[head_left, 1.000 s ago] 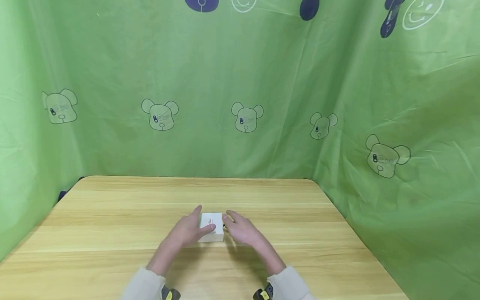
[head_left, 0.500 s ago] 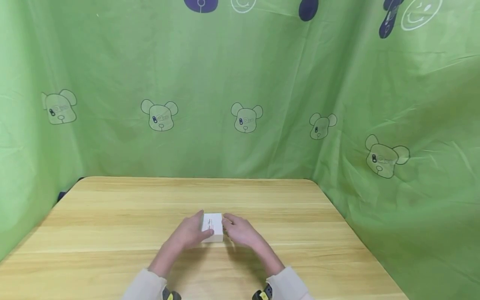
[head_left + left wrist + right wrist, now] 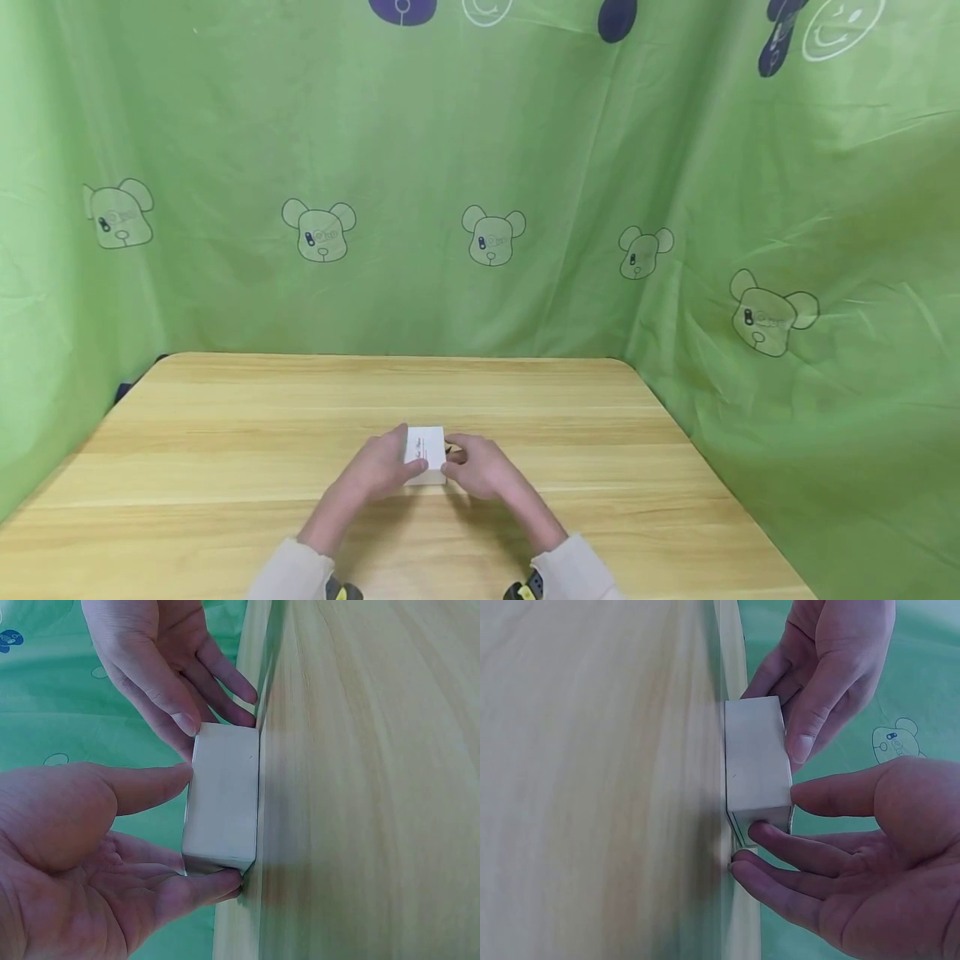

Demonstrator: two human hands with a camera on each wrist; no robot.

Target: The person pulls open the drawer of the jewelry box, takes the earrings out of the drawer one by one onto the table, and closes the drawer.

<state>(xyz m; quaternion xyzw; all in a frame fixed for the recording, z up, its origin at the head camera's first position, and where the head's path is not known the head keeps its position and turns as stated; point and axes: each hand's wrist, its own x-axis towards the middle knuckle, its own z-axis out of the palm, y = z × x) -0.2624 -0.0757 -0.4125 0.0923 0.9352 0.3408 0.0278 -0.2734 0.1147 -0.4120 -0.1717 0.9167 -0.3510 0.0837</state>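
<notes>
A small white cardboard box [image 3: 433, 446] with dark printed lettering on its top lies on the wooden table, its plain long side showing in both wrist views. My left hand [image 3: 378, 465] grips its left end, the thumb over the top near edge and the fingers behind and along the end face. At the opposite end, my right hand [image 3: 480, 467] has its thumb on the near right corner and a curled fingertip against the end face [image 3: 761, 825]. Its other fingers reach past the box close to the tabletop. A small dark detail shows at that end in the head view.
The wooden table [image 3: 225, 433] extends around the box on all sides. Green curtains [image 3: 405, 292] with printed bear heads enclose its back and sides. Both forearms come in from the front, in light sleeves, with dark and yellow straps at the wrists.
The left thumb has shifted down to the near edge, baring more lettering. The right thumb has come down to the near right corner, parting from the fingers. The box has barely moved.
</notes>
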